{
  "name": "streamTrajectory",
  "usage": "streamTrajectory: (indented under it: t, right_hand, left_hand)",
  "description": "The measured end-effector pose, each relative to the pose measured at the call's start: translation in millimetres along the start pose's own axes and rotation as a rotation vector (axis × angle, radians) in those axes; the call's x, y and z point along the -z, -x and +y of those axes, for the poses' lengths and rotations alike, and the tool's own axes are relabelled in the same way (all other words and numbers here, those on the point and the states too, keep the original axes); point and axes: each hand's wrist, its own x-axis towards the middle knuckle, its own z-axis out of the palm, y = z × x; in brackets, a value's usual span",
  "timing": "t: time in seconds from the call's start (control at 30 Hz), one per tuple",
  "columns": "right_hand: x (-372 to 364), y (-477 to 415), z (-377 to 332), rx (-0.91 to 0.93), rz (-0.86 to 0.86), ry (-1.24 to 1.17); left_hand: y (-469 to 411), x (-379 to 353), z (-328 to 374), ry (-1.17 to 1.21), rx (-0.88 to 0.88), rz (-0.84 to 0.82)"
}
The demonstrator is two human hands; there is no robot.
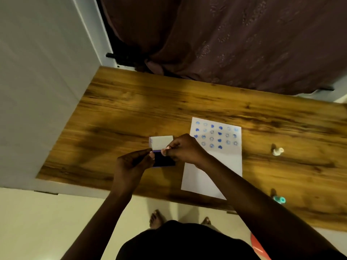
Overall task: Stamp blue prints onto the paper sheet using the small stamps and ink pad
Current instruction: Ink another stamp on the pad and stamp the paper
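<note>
While both hands pinch the hinged ink pad | smooth paper sheet bears round blue prints

Wood, paper, cloth
Table: streaky wood grain, slight sheen. Paper sheet: matt white. Curtain: patterned maroon cloth.

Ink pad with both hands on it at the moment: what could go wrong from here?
The right hand reaches over the paper sheet's left edge; the forearm crosses its lower corner and could shift it or smear prints if it rests there. Fingers near the dark ink pad may pick up ink and mark the sheet. The teal stamp sits near the table's front edge, easy to knock off.
</note>
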Motion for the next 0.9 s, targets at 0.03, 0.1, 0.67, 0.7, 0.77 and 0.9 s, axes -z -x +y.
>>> streamTrajectory:
  t: [0.03, 0.1, 0.67, 0.7, 0.77, 0.9]
  right_hand:
    - [6.4, 5.7, 7.5, -0.019, 0.003, -0.119]
    - [22.0, 19.9, 24.9, -0.053, 0.017, -0.329]
    - [121.1, 59.5, 120.2, -0.184, 0.492, 0.604]
    - [120.7, 57.6, 119.8, -0.187, 0.479, 0.612]
    - [118.9, 54.2, 119.9, -0.189, 0.462, 0.621]
    - [115.0, 49.1, 121.1, -0.208, 0.427, 0.652]
  left_hand:
    - [-1.0, -4.5, -2.2, 0.003, 0.016, 0.0]
    - [-3.1, -17.6, -6.6, -0.029, 0.043, -0.007]
    - [-8.8, -109.5, -5.6, -0.056, 0.105, -0.149]
    - [-8.8, -111.4, -5.5, -0.064, 0.1, -0.15]
    - [-9.0, -112.8, -5.2, -0.075, 0.092, -0.146]
    - [-10.1, -113.0, -5.1, -0.071, 0.067, -0.146]
